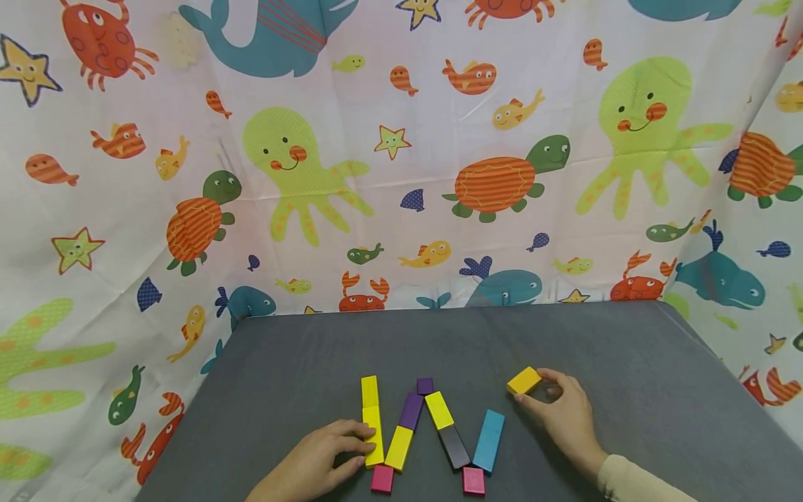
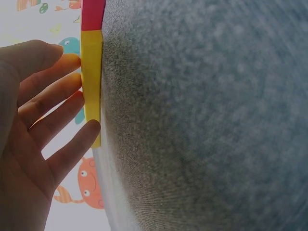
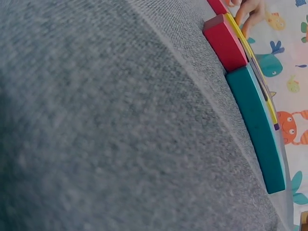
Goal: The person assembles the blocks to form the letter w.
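My right hand (image 1: pixel 567 415) pinches a yellow block (image 1: pixel 523 381) between thumb and fingers, right of the other blocks. My left hand (image 1: pixel 326 453) touches the long yellow block (image 1: pixel 372 429) at the left end of a zigzag row with its fingertips; in the left wrist view the fingers are spread and fairly straight. A shorter yellow block (image 1: pixel 369 390) stands end to end with it. The row continues through a pink block (image 1: pixel 382 479), yellow and purple blocks (image 1: pixel 411 411), a dark grey block (image 1: pixel 454 447), another pink block (image 1: pixel 473 480) and a blue block (image 1: pixel 488 440).
A grey cloth-covered table (image 1: pixel 301 362) lies under the blocks. Behind and beside it hangs a white curtain (image 1: pixel 401 230) printed with sea animals. In the right wrist view, the blue block (image 3: pixel 257 130) and a pink block (image 3: pixel 225 43) show from the side.
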A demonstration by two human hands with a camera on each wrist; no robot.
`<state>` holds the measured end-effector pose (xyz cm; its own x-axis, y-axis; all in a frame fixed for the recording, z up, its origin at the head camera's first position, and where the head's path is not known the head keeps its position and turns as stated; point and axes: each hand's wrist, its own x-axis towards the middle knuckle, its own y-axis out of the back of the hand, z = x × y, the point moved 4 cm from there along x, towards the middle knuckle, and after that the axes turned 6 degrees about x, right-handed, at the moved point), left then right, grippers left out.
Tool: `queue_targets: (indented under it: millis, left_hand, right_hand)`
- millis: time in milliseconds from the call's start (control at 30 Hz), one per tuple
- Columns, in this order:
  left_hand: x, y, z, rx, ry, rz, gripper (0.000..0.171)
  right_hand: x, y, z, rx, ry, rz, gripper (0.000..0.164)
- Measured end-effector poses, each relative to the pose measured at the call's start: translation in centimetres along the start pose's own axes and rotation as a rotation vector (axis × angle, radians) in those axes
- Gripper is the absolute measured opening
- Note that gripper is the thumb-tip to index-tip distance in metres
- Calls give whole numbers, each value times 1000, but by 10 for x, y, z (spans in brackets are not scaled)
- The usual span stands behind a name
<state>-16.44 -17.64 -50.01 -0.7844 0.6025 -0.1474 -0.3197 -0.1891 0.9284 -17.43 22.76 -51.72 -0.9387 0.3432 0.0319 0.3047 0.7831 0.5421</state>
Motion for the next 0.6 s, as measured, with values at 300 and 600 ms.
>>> queue_targets:
  millis: [300,600]
  left_hand:
    - [-1,2,2,11,-28,9,28]
    - [1,6,5,-10,-17,-6,28]
  right_hand:
    - [4,2,-4,22,-22,-59,77]
    - [9,3,-8,17,-30,-133,78]
